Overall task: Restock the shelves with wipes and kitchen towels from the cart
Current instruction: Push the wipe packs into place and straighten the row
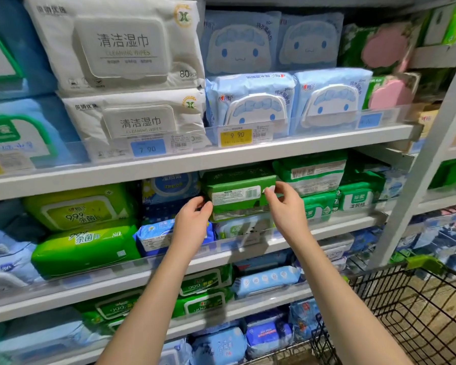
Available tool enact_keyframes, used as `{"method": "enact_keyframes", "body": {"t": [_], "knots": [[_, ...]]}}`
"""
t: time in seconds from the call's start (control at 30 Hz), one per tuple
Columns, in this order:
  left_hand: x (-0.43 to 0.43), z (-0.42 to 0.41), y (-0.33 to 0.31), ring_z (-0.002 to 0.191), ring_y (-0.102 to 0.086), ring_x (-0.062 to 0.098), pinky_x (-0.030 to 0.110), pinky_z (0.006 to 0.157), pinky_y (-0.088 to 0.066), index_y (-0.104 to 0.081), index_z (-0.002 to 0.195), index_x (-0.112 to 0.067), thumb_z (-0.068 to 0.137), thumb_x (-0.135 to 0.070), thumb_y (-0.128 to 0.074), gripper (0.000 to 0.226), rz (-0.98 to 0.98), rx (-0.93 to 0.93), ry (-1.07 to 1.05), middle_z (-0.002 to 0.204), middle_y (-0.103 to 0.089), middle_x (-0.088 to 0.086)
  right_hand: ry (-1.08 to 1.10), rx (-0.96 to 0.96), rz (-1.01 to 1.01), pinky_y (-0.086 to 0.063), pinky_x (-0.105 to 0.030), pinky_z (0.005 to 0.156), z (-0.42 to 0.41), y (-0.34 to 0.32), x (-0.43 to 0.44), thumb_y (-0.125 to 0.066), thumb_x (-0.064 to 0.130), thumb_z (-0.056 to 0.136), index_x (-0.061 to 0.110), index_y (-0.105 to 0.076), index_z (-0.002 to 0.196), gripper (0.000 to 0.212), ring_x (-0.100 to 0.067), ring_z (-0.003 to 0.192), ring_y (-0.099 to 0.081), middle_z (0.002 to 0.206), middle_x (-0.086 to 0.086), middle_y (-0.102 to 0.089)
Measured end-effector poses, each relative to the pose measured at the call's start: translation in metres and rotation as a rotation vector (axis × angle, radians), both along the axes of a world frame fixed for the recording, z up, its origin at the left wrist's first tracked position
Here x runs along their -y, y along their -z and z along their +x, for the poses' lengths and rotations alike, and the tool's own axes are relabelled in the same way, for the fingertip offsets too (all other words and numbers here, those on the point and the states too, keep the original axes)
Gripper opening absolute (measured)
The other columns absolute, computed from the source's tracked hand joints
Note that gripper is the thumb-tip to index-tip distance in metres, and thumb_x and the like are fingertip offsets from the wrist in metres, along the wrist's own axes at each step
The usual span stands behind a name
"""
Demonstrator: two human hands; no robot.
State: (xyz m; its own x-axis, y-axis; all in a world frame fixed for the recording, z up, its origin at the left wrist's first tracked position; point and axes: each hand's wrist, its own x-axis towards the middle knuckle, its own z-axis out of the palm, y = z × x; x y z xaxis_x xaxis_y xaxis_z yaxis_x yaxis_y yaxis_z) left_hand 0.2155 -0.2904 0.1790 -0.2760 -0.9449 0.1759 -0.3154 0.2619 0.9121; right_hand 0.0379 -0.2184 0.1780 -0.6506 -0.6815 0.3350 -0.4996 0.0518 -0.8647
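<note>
Left hand [195, 216]: fingers curled, gripping the left end of the green wipes pack [237, 196].
Right hand [283, 202]: thumb and fingers pinching the pack's right end.
Green wipes pack: on the middle shelf [340, 225], atop a stack, barcode label facing outward.
Cart [419, 312]: lower right, beside the shelving.

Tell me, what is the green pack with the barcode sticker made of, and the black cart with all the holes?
The green rectangular wipes pack with a white barcode label looks like soft plastic film with a slight gloss: it creases and catches the light. The black wire shopping cart is probably coated metal: thin, stiff rods crossing in a grid, with a dull black finish. Its green corner piece seems to be hard plastic.
</note>
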Motion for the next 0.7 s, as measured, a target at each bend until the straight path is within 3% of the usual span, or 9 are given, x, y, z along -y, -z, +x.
{"method": "enact_keyframes", "body": {"t": [0.1,0.2,0.43,0.6,0.7], "knots": [[0.007,-0.003,-0.004,0.097,-0.059,0.022,0.048,0.093,-0.049,-0.062,0.108,-0.013,0.097,-0.036,-0.046,0.03,0.042,-0.039,-0.014,0.108,-0.064,0.006,-0.003,0.061,-0.008,-0.043,-0.031,0.09,-0.004,-0.001,0.007,-0.047,0.045,0.096,0.01,-0.052,0.134,0.052,-0.015,0.112,-0.053,0.13,-0.004,-0.057],[0.012,-0.009,-0.013,0.095,-0.06,0.034,0.052,0.092,-0.048,-0.054,0.086,-0.012,0.096,-0.044,-0.045,0.035,0.107,-0.071,-0.05,0.098,-0.061,0.017,0.018,0.077,-0.006,-0.046,-0.034,0.078,-0.005,-0.005,0.012,-0.045,0.055,0.094,0.006,-0.06,0.125,0.059,-0.022,0.102,-0.06,0.115,-0.01,-0.065],[0.009,-0.013,-0.025,0.085,-0.054,0.022,0.045,0.088,-0.051,-0.051,0.083,-0.012,0.09,-0.056,-0.051,0.044,0.198,-0.145,-0.066,0.087,-0.053,0.006,0.006,0.223,-0.079,-0.04,-0.027,0.09,-0.004,-0.006,0.009,-0.059,0.036,0.092,0.006,-0.049,0.137,0.054,-0.02,0.118,-0.053,0.135,-0.008,-0.055],[0.006,-0.012,-0.026,0.088,-0.056,0.018,0.039,0.086,-0.054,-0.054,0.087,-0.01,0.09,-0.045,-0.058,0.035,0.219,-0.193,-0.055,0.091,-0.056,0.005,-0.013,0.252,-0.097,-0.041,-0.028,0.087,-0.005,-0.009,0.003,-0.058,0.042,0.092,0.007,-0.054,0.132,0.054,-0.013,0.102,-0.053,0.129,-0.005,-0.059],[0.004,-0.011,-0.025,0.095,-0.061,0.021,0.035,0.082,-0.054,-0.062,0.096,-0.006,0.089,-0.039,-0.06,0.034,0.216,-0.213,-0.042,0.1,-0.064,0.006,0.001,0.248,-0.105,-0.043,-0.03,0.09,-0.005,-0.008,0.0,-0.058,0.045,0.091,0.007,-0.059,0.127,0.053,-0.017,0.107,-0.056,0.121,-0.004,-0.063]]}}
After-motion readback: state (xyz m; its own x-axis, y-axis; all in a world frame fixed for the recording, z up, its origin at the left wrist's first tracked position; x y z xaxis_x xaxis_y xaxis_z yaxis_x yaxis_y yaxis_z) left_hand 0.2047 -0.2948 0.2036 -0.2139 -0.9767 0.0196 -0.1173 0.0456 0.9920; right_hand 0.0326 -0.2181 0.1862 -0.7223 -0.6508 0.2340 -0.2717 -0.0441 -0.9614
